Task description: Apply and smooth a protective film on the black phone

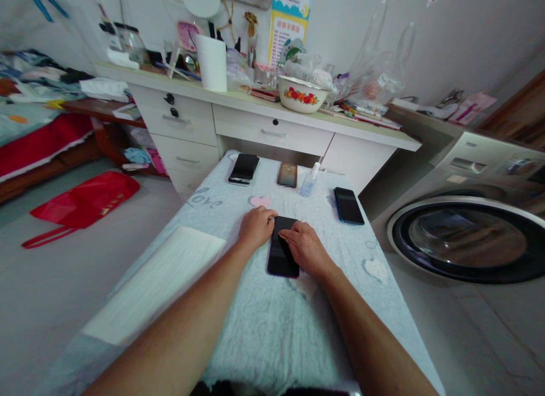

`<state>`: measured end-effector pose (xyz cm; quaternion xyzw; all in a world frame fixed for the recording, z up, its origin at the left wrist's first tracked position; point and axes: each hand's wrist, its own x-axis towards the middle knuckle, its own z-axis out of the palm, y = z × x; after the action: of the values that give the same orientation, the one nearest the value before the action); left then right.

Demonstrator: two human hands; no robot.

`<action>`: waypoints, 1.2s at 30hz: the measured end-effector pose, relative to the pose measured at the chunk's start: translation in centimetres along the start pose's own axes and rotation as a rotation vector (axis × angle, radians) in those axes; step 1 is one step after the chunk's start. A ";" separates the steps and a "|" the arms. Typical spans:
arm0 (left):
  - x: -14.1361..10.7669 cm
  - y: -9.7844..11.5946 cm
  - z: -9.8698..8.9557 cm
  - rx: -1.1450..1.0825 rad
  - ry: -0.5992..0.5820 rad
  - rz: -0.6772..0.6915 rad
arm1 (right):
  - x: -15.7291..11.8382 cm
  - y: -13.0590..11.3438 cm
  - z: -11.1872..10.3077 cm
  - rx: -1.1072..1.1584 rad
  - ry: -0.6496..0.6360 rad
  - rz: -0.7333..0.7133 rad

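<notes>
A black smartphone (281,260) lies flat, screen up, on the cloth-covered table in front of me. My left hand (258,226) is closed at its upper left edge, fingertips against the phone's corner. Over the right side of the screen is my right hand (303,244), its fingers drawn together and touching the glass. Whether something small is pinched there is hidden. Beyond the hands stand a clear spray bottle (310,180) with a white top and, beside it, a blurred-out brown rectangle (287,175).
Dark phones lie at the table's far left (244,168) and right (349,205). A pale flat sheet (157,282) covers the left side. Behind is a white desk (272,126) with a flowered bowl (303,94) and paper roll (212,64). A washing machine (468,237) stands right.
</notes>
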<state>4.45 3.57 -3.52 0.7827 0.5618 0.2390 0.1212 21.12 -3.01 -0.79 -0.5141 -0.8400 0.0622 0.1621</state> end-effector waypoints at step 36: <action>0.0 -0.1 0.0 -0.017 0.002 0.009 | 1.0 2.8 0.9 -0.125 0.122 0.272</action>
<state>4.41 3.60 -3.55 0.7839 0.5562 0.2454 0.1263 22.75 -0.79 -2.18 -0.6351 -0.7533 0.0000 0.1706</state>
